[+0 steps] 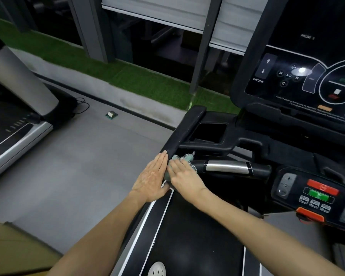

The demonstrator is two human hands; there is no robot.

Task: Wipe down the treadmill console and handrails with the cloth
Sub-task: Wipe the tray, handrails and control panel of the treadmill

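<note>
A black side handrail (184, 128) runs down the left of the treadmill toward me. Both hands meet at its near end. My left hand (150, 177) lies flat with straight fingers against the rail's outer side. My right hand (184, 175) presses a pale green mesh cloth (184, 156) onto the rail's inner side, fingers laid over it. The cloth bunches out above my fingers. A black and chrome grip bar (227, 167) juts right from there. The dark console screen (311, 76) with incline arrows stands at upper right.
A button panel (315, 193) with red and green keys sits at right, an orange safety clip below it. The treadmill belt (189, 236) lies under my arms. Another treadmill (12, 124) stands at left across grey floor. A small box (111, 114) lies on the floor.
</note>
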